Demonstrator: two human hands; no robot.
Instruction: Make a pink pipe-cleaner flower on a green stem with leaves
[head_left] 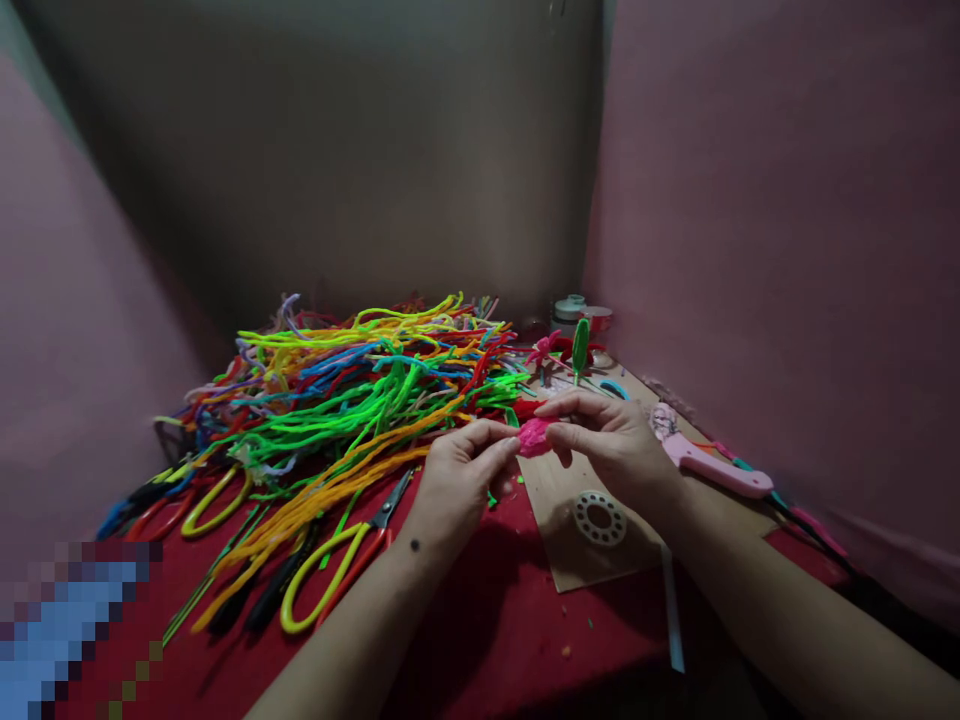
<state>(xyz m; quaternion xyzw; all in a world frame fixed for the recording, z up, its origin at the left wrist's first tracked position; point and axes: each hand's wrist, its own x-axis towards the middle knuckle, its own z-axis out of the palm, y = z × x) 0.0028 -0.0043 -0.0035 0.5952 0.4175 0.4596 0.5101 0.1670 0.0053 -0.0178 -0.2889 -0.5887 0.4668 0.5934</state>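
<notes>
Over desk [480, 625] middle, pink pipe-cleaner wad [534, 437], long axis left-right; left hand [456, 478] pinches its left end, right hand [616, 442] pinches right end; both equally near.

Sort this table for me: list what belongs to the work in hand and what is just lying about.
In hand:
pink pipe-cleaner piece, pinched between left hand and right hand.

Lying about:
pipe-cleaner pile, yellow-handled scissors, pink tool, cardboard sheet, white ring, green leaf, tape rolls.
</notes>
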